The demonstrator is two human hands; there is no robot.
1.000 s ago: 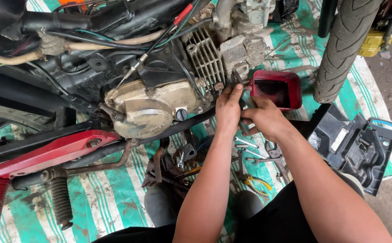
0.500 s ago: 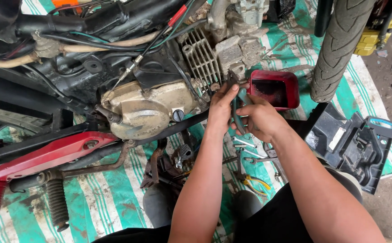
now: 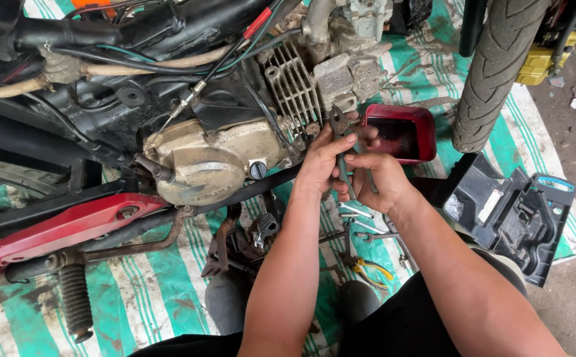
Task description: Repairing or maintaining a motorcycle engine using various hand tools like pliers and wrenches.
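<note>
From the head view, the right hand (image 3: 377, 178) grips the handles of stiff steel pliers (image 3: 345, 142) and the left hand (image 3: 322, 162) closes round them near the engine (image 3: 218, 158) (best squeezed low on the handles), above the striped tarp (image 3: 156, 291).

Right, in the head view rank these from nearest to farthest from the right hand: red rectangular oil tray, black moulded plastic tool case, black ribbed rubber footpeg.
1. Red rectangular oil tray: just above the right hand, beside the tyre.
2. Black moulded plastic tool case: off to the right, on the striped tarp.
3. Black ribbed rubber footpeg: far lower left, beyond the engine.
</note>
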